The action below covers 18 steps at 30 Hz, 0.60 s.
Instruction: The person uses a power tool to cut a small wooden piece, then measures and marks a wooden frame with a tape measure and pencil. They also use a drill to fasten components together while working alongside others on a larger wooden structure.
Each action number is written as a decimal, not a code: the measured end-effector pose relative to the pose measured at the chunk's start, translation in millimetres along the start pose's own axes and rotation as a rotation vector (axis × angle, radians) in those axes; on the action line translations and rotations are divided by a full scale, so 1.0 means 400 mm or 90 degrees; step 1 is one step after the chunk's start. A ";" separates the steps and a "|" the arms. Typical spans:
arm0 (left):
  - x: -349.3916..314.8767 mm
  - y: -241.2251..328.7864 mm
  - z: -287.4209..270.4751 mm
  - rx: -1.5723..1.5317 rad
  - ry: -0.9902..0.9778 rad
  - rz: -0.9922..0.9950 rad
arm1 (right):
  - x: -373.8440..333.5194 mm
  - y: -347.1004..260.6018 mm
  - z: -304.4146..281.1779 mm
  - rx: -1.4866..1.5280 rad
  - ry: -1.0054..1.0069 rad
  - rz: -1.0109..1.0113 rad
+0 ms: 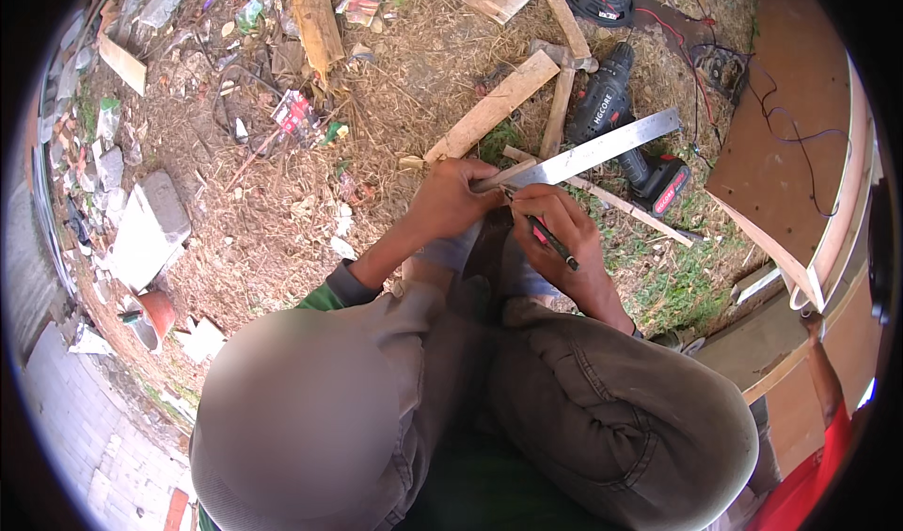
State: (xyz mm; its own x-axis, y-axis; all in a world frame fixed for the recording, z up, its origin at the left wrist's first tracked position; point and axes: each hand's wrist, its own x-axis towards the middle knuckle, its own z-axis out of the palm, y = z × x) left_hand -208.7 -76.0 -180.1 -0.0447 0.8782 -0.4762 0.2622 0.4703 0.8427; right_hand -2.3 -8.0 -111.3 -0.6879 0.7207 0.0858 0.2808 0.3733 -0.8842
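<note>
My left hand (453,198) is closed at the near end of a flat metal ruler (611,145), whose blade reaches out to the upper right. A small piece of pale wood seems to lie under that end, partly covered by my fingers. Close beside it, my right hand (567,239) grips a black pen (557,245) with a pink part, its point near the ruler's near end. Both hands are held between my bent knees. Beyond the blade, a dark cordless drill (602,98) with a red and black battery rests on the ground.
A hammer (557,108) and wooden slats (494,108) lie ahead. At the far right are a round black speaker (594,4) with wires and a brown board (790,126). Another person's red sleeve (818,475) shows at lower right. Scraps litter the dry grass on the left.
</note>
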 end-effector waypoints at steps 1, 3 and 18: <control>0.000 -0.001 0.000 0.013 -0.004 0.011 | 0.000 0.000 -0.004 0.000 -0.015 0.005; 0.001 -0.004 0.001 0.037 -0.002 0.046 | 0.001 0.000 -0.007 0.000 -0.028 0.011; 0.005 -0.013 0.007 0.047 0.013 0.039 | 0.012 0.010 0.005 0.018 -0.024 0.012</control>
State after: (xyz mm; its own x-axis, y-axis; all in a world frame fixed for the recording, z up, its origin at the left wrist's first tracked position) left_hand -207.4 -76.9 -186.1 -0.0468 0.9069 -0.4188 0.3352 0.4092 0.8486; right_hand -6.0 -4.3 -115.3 -0.7074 0.7048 0.0526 0.2754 0.3435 -0.8979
